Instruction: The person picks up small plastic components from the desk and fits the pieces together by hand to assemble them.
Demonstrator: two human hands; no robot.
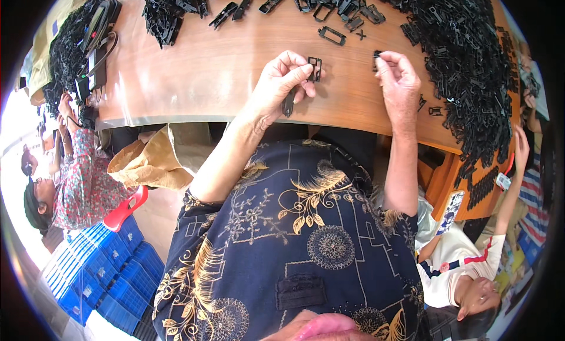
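My left hand (275, 87) is closed, pinching a small black plastic frame (316, 62) with an opening in it between thumb and fingers. A longer black plastic strip (288, 103) hangs below the same palm, held by the lower fingers. To the right, my right hand (401, 82) pinches a small dark plastic piece (376, 55) at its fingertips, mostly hidden by them. Both hands are above the near part of the wooden table (194, 76), apart from each other. Beyond them lies a loose rectangular black frame (332, 36), with a tiny cross-shaped piece (361, 34) beside it.
A big heap of black plastic parts (465, 64) covers the table's right side, and another pile (162, 14) lies at the far edge. Blue crates (112, 270) and a brown paper sack (150, 164) stand lower left. Co-workers sit on both sides.
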